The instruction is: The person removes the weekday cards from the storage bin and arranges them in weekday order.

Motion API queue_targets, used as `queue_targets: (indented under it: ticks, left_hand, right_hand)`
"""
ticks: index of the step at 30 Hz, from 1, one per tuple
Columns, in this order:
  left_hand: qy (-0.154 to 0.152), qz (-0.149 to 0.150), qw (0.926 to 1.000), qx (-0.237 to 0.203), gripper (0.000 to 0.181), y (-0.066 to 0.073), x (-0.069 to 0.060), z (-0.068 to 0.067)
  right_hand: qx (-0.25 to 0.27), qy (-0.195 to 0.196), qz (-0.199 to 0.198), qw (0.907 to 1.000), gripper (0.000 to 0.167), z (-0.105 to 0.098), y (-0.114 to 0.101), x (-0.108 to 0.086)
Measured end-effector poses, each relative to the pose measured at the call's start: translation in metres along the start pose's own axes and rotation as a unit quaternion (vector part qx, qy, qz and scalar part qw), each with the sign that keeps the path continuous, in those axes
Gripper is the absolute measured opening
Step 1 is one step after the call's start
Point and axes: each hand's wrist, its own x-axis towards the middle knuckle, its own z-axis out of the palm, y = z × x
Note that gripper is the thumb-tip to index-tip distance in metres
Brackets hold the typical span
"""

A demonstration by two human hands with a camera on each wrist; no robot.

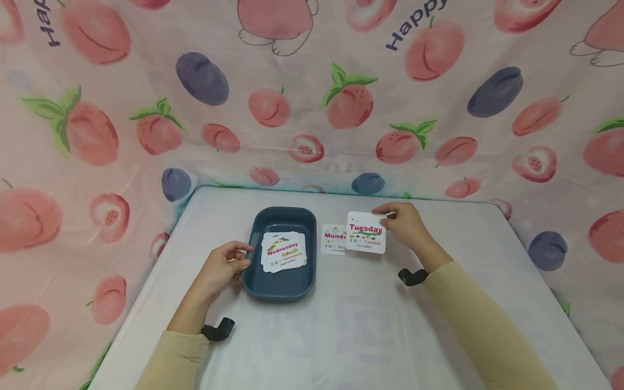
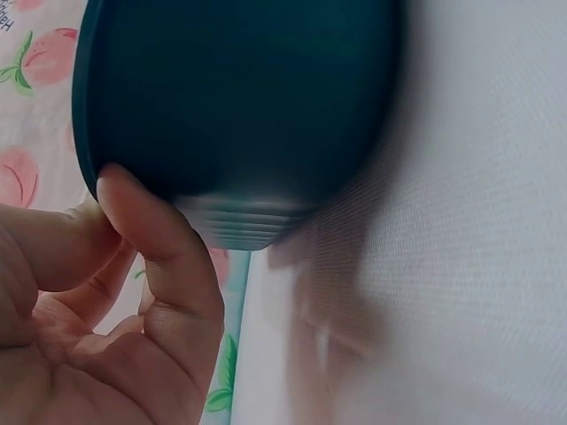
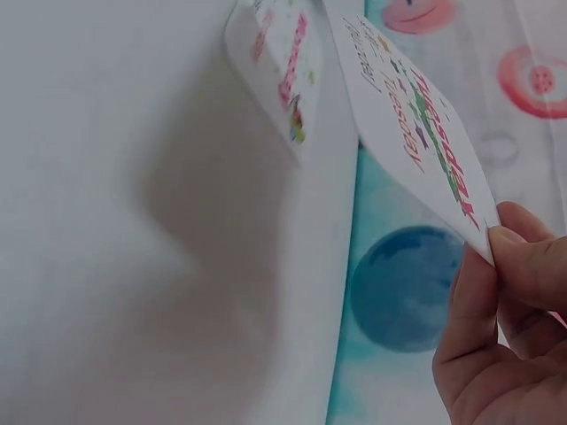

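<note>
My right hand [image 1: 405, 223] pinches the Tuesday card [image 1: 365, 238] by its upper right edge. In the right wrist view, the Tuesday card [image 3: 412, 128] is tilted, with thumb and fingers at its corner. It partly covers the Monday card [image 1: 333, 239], which lies face up on the table right of a dark blue tray [image 1: 280, 287]. A small stack of cards sits in the tray, the Wednesday card [image 1: 284, 252] on top. My left hand [image 1: 221, 271] grips the tray's left rim; in the left wrist view its thumb [image 2: 146, 217] presses against the tray's outer wall.
A white cloth covers the table [image 1: 361, 325]. Behind it and at the sides hangs a pink fruit-print curtain [image 1: 302, 108]. Black curved pieces [image 1: 413, 277] stick out at both wrists.
</note>
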Motion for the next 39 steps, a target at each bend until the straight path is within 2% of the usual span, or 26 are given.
queue_targets:
  ticks: [11, 30, 39]
  left_hand:
    - [0.0, -0.004, 1.0, 0.002, 0.035, 0.0, 0.001, -0.001]
    - [0.002, -0.012, 0.9999, -0.001, 0.034, 0.0, 0.002, 0.0]
    - [0.001, -0.014, 0.9999, -0.001, 0.035, 0.0, 0.002, -0.001]
  right_hand:
    - [-0.024, -0.019, 0.014, 0.9994, 0.034, -0.01, 0.028, 0.004]
    - [-0.032, -0.053, 0.04, 0.9973, 0.033, 0.01, 0.066, 0.024]
    - [-0.066, -0.049, 0.022, 0.9964, 0.029, 0.015, 0.063, 0.026]
